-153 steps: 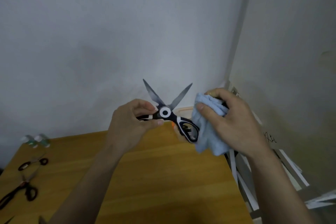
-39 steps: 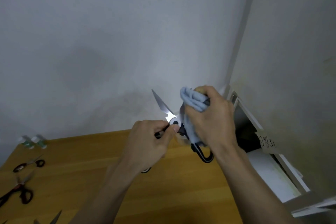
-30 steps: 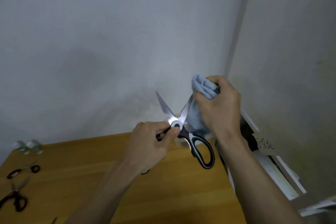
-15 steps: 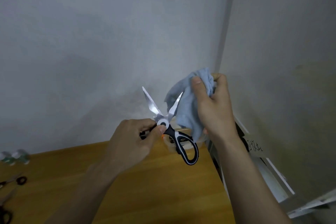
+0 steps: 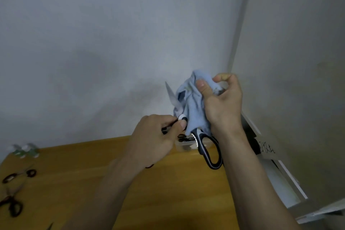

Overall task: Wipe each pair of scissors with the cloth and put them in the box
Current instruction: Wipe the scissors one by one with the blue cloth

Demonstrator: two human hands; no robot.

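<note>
My left hand (image 5: 155,137) grips one handle of the black-and-white kitchen scissors (image 5: 209,149), thumb at the pivot. The scissors are held open above the wooden table (image 5: 168,188). One bare blade points up; the other is wrapped in the light blue cloth (image 5: 193,106). My right hand (image 5: 222,102) pinches that cloth around the covered blade. A clear plastic box (image 5: 184,143) sits at the table's back right, mostly hidden behind the hands, with dark scissors inside.
Small scissors with dark handles (image 5: 18,174) and a larger black-handled pair (image 5: 11,205) lie at the table's left edge. Two small bottles (image 5: 26,150) stand at the back left. White boards (image 5: 280,179) lean in the gap right of the table.
My right hand has slid the cloth over the right blade, which now is covered. The scissors stay in my left hand. The view has shifted a little.
</note>
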